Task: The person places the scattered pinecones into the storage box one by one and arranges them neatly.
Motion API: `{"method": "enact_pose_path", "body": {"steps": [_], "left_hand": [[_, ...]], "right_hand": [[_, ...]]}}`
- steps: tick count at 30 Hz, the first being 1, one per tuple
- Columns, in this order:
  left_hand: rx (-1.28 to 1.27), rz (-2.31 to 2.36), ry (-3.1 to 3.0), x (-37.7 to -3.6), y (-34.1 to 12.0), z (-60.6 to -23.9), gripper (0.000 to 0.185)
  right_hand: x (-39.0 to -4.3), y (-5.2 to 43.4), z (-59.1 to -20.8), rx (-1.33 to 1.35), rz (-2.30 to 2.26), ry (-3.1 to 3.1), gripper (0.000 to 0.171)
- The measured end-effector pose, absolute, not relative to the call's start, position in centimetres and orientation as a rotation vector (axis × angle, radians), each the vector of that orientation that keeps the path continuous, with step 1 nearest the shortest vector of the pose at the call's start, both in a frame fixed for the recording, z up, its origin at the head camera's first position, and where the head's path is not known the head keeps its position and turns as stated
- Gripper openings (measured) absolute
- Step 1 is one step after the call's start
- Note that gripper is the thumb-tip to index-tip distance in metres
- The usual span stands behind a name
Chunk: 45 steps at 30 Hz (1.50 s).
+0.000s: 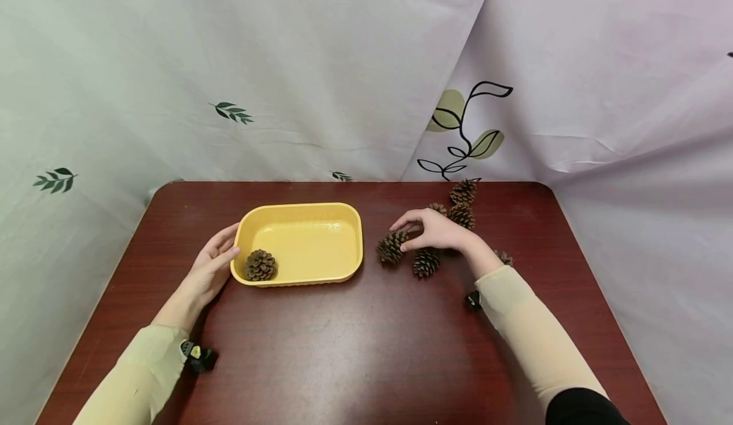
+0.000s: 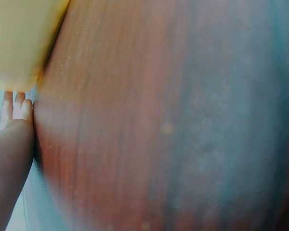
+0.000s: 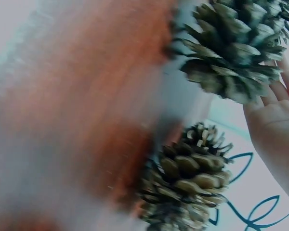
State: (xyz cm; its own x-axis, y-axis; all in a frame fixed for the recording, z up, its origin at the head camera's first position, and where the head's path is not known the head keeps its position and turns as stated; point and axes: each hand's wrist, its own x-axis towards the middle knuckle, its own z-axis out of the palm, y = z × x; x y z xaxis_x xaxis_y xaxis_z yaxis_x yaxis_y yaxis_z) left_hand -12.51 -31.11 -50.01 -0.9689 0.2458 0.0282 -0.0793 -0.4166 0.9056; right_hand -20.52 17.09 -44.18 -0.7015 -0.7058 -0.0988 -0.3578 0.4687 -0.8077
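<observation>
The right hand (image 1: 438, 231) pinches a cone (image 1: 392, 247) at centre frame while the left hand's (image 1: 213, 269) relaxed fingers steady the tray (image 1: 303, 209); a loose pinch could drop it.

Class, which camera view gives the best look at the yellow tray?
The head view: the whole yellow tray shows, one pine cone inside, the left hand against its side. The left wrist view shows only a blurred yellow corner; the right wrist view shows none.

Left hand (image 1: 209, 272) flat on its side, fingers straight, thumb up, forearm angled in from lower left. Right hand (image 1: 435, 231) palm down, fingers (image 1: 403, 223) bent, forearm from lower right.
</observation>
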Motion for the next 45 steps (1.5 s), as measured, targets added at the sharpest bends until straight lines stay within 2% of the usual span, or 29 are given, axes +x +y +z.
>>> {"method": "enact_pose_path", "body": {"steps": [10,22,45], "left_hand": [[0.232,2.48,1.576,-12.5,-31.1,-50.0,0.051],[0.217,2.477,1.588,-12.5,-31.0,-50.0,0.051],[0.214,2.471,1.587,-12.3,-30.7,-49.4,0.052]], "right_hand": [[-20.5,16.7,-41.3,-1.005,-1.142,2.397,0.041],[-20.8,13.9,-39.8,-1.132,-1.129,2.483,0.039],[-20.6,7.3,-41.9,-1.036,-1.378,2.517,0.042]]}}
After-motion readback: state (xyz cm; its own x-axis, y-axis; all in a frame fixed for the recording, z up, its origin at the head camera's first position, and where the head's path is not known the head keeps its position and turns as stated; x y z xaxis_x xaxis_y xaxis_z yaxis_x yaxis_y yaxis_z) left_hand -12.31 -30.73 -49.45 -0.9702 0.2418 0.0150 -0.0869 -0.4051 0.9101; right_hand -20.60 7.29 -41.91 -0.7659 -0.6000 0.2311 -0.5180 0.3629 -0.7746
